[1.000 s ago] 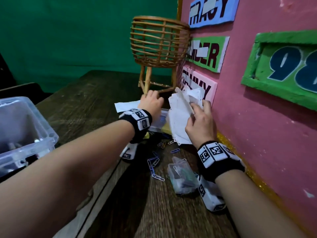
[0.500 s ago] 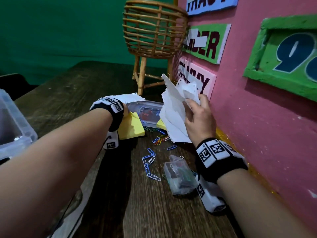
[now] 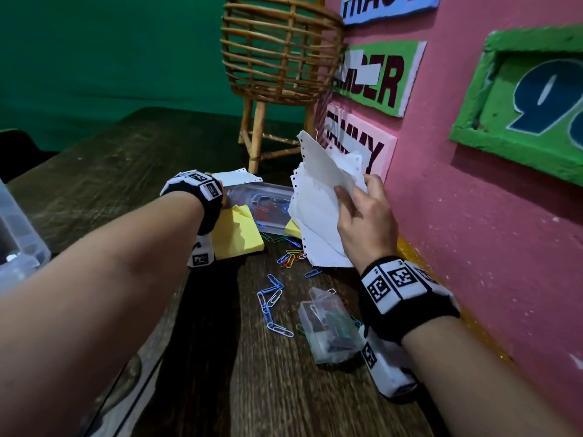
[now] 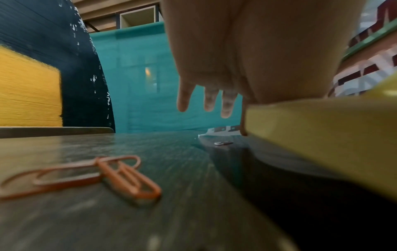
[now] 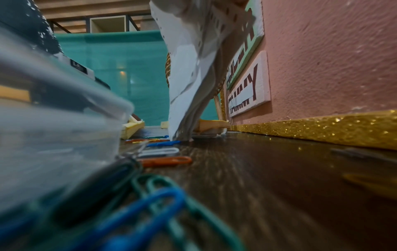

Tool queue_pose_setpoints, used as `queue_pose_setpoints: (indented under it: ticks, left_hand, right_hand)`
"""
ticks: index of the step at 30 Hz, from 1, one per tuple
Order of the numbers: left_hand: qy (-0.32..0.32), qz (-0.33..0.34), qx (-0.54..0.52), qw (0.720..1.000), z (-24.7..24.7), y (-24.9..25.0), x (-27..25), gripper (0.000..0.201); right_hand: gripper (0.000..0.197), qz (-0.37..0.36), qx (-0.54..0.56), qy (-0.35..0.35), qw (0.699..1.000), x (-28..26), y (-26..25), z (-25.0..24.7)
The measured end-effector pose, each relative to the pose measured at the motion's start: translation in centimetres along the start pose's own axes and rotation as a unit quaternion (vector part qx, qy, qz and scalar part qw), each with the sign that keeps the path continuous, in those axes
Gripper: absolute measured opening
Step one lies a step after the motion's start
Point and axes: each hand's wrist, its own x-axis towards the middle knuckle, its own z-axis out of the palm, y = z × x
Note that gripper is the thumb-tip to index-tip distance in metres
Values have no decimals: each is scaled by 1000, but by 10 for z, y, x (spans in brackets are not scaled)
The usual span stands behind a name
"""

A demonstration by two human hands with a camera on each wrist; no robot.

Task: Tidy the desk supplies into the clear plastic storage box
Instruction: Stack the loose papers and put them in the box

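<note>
Paper [image 3: 318, 209] is in the right hand [image 3: 366, 222], a white bunch pinched between thumb and fingers in the middle of the head view, standing up near the pink wall [image 3: 473, 200]. From the right wrist view you see what the head view hides: the bottom edge of the sheets touches the desk [image 5: 268, 169], with paper clips [image 5: 163, 161] lying close by.

The left hand [image 4: 214, 68] is mostly hidden behind its wristband in the head view. The left wrist view shows it holding a yellow sticky-note pad [image 4: 322, 135], with three fingers [image 4: 183, 96] hanging straight and free. Two orange clips lie at the lower left of that view.

The clear storage box [image 3: 19, 238] sits at the left edge of the head view, well apart from both hands. A small clear case [image 3: 268, 203] lies between the hands.

Half a second ago things looked much the same. A second ago the left hand reached farther back and the yellow pad could not be seen.
</note>
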Motion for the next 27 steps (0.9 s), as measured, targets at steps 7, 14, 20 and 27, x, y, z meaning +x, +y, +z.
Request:
queue_pose_setpoints:
  ticks: [7,14,20,27]
  left_hand:
    - [-29,-7,-17,999,-63,20,-141,40]
    - [191,14,-117,975,-102,36,-191,34]
    - [311,164,-267,897,-157,61,-285,24]
    - [334,157,-645,669,-187,58,-377,26]
  right_hand:
    - [32,13,-22,-16,1000,1,-1,-1]
    - [31,54,-25,-23,998,2,-2,-8]
    - [60,114,46,42,992,-6,-7,-34]
    - [39,248,233,130,931,-7,-13,-84]
